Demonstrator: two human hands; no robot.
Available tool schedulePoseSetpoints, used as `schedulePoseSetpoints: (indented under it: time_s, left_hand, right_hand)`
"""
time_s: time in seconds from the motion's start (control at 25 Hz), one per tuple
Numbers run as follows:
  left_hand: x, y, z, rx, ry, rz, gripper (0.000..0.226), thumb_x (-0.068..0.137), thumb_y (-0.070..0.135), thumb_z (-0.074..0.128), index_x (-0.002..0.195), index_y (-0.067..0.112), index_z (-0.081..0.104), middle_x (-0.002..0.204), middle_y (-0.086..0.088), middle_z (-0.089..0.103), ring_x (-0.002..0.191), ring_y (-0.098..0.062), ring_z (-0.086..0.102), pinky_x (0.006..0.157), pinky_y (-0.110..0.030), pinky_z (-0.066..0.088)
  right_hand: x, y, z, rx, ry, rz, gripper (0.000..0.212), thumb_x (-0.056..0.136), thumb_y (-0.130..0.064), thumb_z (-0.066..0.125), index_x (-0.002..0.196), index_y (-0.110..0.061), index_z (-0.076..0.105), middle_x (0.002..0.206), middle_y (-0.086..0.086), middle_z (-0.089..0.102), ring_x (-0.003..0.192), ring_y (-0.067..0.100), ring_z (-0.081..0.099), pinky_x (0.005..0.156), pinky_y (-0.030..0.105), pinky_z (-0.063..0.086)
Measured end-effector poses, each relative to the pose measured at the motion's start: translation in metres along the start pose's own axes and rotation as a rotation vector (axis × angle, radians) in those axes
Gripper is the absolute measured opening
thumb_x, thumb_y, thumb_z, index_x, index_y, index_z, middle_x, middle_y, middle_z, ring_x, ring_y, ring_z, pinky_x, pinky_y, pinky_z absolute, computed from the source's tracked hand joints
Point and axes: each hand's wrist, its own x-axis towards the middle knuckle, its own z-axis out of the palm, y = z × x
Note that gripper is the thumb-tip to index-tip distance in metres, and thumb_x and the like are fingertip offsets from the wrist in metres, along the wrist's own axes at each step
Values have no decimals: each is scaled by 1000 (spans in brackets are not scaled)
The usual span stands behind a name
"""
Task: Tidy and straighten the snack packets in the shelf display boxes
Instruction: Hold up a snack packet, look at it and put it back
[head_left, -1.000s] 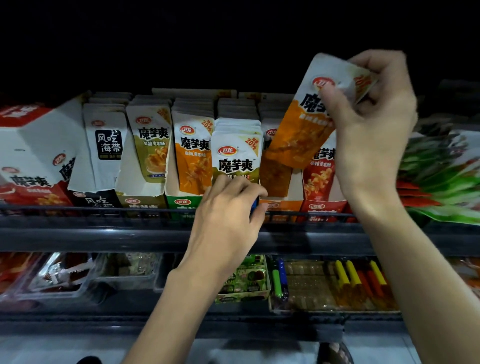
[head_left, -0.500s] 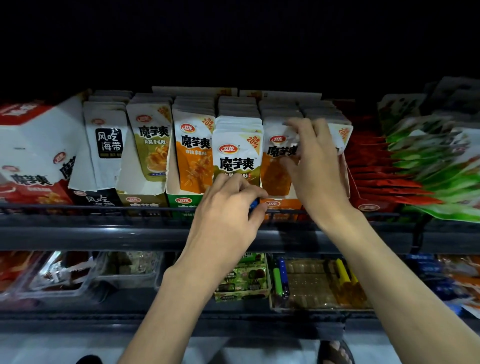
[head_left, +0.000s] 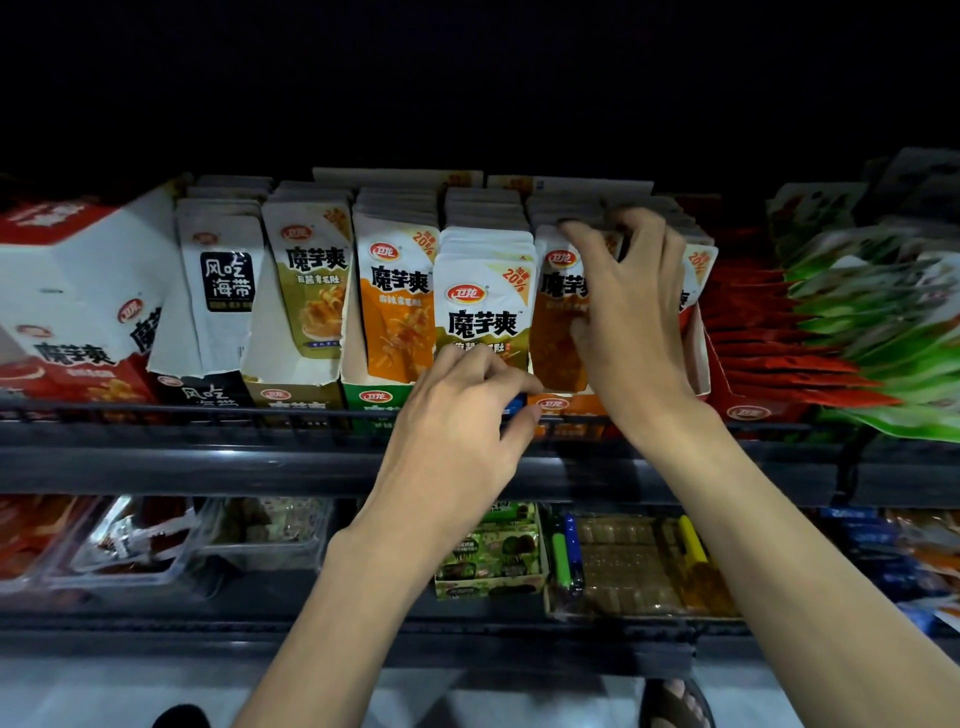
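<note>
a person's right hand (head_left: 628, 312) reaches over the orange packets (head_left: 553, 338) standing in the orange display box (head_left: 563, 406) on the upper shelf (head_left: 208, 457). its grip is closed on them, fingers curled over their top edges and thumb against the front face. the left hand (head_left: 457, 415) sits lower and just beside it, fingers curled against the bottom of the white-and-olive packet (head_left: 485, 306) that stands at the front of the neighbouring row. the thumb lies under it by the box front. whether this grip pinches the packet or the box lip cannot be told.

the packets stand upright in tight rows behind the shelf's wire rail (head_left: 156, 413). left of the white-and-olive packet is a second orange row (head_left: 397, 312) in a green display box (head_left: 375, 400), then an olive row (head_left: 311, 280), then white packets with a black label (head_left: 223, 280). a white-and-red carton (head_left: 67, 291) lies tilted at the far left. to the right of the hands, flat red packets (head_left: 779, 332) and green packets (head_left: 878, 322) lie stacked and blurred.

on the lower shelf are clear plastic trays (head_left: 130, 540), a small green carton (head_left: 488, 564) and a tray (head_left: 623, 571) holding green, blue and yellow sticks. the space above the shelves is dark.
</note>
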Motion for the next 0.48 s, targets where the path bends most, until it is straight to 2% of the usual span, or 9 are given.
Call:
schedulePoseSetpoints:
  time_s: [0.28, 0.48]
  left_hand:
    - [-1, -1, -2, -15, -8, -3, 23, 93, 29, 60, 113, 24, 70, 101, 10, 56, 105, -11, 43, 91, -36, 43]
    - [-2, -3, -5, -52, -7, -1, 18, 93, 26, 60, 108, 24, 70, 105, 12, 61, 104, -9, 44, 92, -34, 42]
  right_hand:
    - [0, 0, -1, -43, -10, 3, 83, 69, 15, 66, 141, -22, 44, 140, 16, 37, 129, 31, 29, 103, 41, 35]
    - [0, 0, 0, -4, 13, -2, 84, 68, 19, 63, 140, -20, 45, 137, 17, 39, 126, 30, 31, 100, 41, 37]
